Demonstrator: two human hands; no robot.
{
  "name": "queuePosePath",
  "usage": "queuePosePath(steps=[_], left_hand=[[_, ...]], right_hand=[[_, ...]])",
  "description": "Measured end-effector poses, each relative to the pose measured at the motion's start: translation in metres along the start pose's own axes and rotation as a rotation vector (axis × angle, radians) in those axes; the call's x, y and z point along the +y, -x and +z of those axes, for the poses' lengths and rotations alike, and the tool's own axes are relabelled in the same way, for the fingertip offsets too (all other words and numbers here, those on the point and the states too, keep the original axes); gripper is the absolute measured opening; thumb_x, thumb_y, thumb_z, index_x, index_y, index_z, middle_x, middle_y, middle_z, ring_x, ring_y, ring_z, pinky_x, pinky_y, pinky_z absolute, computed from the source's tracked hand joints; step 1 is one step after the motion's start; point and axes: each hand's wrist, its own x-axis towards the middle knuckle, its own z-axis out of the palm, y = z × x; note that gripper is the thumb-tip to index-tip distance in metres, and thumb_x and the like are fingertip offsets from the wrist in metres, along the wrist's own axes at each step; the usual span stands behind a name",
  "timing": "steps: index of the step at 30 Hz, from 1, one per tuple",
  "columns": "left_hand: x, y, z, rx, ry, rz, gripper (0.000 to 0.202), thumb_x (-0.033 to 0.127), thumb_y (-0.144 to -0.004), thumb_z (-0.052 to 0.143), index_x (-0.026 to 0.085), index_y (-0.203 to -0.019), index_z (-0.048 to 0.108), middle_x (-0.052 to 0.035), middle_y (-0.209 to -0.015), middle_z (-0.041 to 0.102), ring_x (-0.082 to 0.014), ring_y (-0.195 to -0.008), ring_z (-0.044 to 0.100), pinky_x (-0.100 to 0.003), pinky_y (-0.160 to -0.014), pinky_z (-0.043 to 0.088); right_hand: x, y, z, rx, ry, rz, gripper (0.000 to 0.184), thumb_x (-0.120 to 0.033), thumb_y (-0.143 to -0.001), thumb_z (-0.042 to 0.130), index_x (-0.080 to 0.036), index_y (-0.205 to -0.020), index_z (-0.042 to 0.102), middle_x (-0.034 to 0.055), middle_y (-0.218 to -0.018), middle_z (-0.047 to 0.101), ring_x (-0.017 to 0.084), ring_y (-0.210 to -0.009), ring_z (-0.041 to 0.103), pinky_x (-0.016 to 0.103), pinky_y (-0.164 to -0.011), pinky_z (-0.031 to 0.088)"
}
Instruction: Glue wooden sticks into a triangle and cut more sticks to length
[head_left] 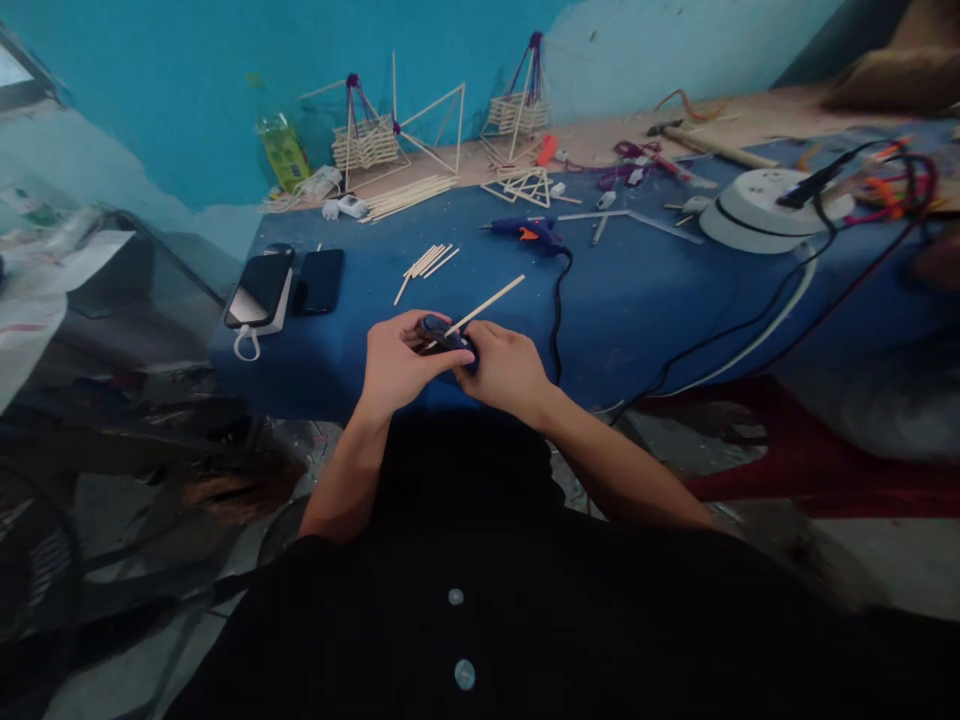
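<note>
At the table's front edge, my left hand (pixel 396 366) is closed around a small dark blue tool (pixel 435 327) whose exact kind I cannot make out. Pressed against its other end is my right hand (pixel 508 368), fingers curled. A thin wooden stick (pixel 491 301) slants up and right from between the hands; its lower end is hidden at the tool. Just beyond them, a small pile of short wooden sticks (pixel 427 262) lies on the blue table (pixel 630 310). A blue glue gun (pixel 525 230) with an orange trigger rests behind my right hand.
Two phones (pixel 259 290) (pixel 320 281) lie at the left. Stick frames (pixel 367 145) (pixel 517 115) stand against the wall beside a green-labelled bottle (pixel 285 150). Farther right are a round white power strip (pixel 765 210), trailing cables and a hammer (pixel 720 145). A red plastic chair (pixel 795 450) stands below.
</note>
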Motion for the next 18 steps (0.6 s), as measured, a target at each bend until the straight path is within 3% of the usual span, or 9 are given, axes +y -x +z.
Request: queuePosePath(steps=[9, 14, 18], left_hand=[[0.006, 0.006, 0.003, 0.159, -0.046, 0.115, 0.047, 0.036, -0.064, 0.105, 0.020, -0.102, 0.083, -0.0051, -0.092, 0.088, -0.0241, -0.086, 0.085, -0.036, -0.084, 0.073], [-0.002, 0.002, 0.009, 0.162, 0.005, 0.085, 0.050, 0.040, -0.063, 0.104, 0.019, -0.104, 0.081, -0.0046, -0.092, 0.088, -0.0250, -0.090, 0.086, -0.037, -0.088, 0.073], [-0.002, -0.003, 0.012, 0.132, -0.030, 0.038, 0.049, 0.042, -0.068, 0.102, 0.019, -0.105, 0.080, -0.0066, -0.098, 0.088, -0.0261, -0.096, 0.086, -0.039, -0.092, 0.072]], right_hand=[[0.005, -0.002, -0.008, 0.095, -0.045, 0.019, 0.038, -0.043, -0.091, 0.064, -0.019, -0.118, 0.071, 0.0134, -0.111, 0.078, 0.028, -0.093, 0.069, 0.034, -0.073, 0.039], [0.000, 0.002, -0.006, 0.129, -0.037, 0.039, 0.042, -0.055, -0.092, 0.061, -0.018, -0.111, 0.070, 0.0143, -0.111, 0.077, 0.027, -0.091, 0.068, 0.035, -0.072, 0.039], [-0.004, 0.000, -0.010, 0.038, 0.038, 0.122, 0.041, -0.054, -0.095, 0.060, -0.016, -0.108, 0.070, 0.0167, -0.111, 0.076, 0.028, -0.089, 0.067, 0.036, -0.071, 0.038]])
